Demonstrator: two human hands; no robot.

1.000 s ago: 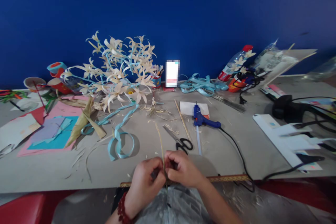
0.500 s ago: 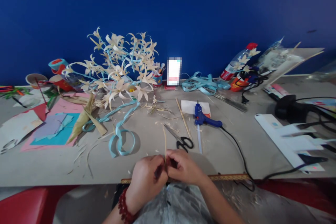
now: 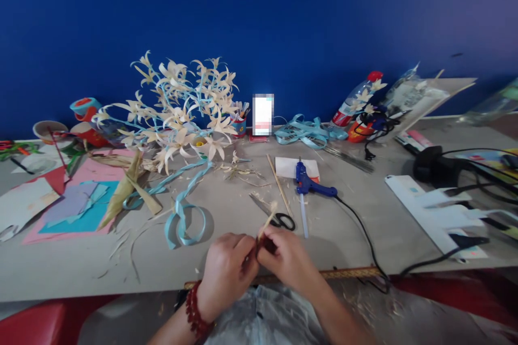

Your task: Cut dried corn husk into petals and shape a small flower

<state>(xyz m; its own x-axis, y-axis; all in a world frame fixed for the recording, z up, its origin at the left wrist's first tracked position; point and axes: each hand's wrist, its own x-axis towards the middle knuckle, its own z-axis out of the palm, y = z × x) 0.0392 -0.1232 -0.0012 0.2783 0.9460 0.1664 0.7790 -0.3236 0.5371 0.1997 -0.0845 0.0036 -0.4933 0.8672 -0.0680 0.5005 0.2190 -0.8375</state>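
My left hand [image 3: 230,263], with a red beaded bracelet at the wrist, and my right hand [image 3: 285,253] meet at the table's front edge, fingers pinched together. Between their fingertips a pale strip of dried husk [image 3: 266,222] sticks up, slanting right; its lower end is hidden by my fingers. Just beyond lie black-handled scissors [image 3: 286,221], partly covered by the strip. To their right a blue glue gun [image 3: 309,180] rests with its glue stick towards me. A wooden stick [image 3: 279,183] lies between glue gun and scissors' blades.
Pale husk flowers [image 3: 178,110] on blue-wrapped stems stand at the back left. A curled blue ribbon [image 3: 186,226] lies before them, beside dried husks [image 3: 125,188] and coloured paper [image 3: 84,221]. At right are a white power strip [image 3: 424,215], black cables and a tilted bottle [image 3: 356,99].
The strip between my hands has turned from upright to slanting right, and its tip now looks broader. Both hands stay close together. The whole view has shifted slightly.
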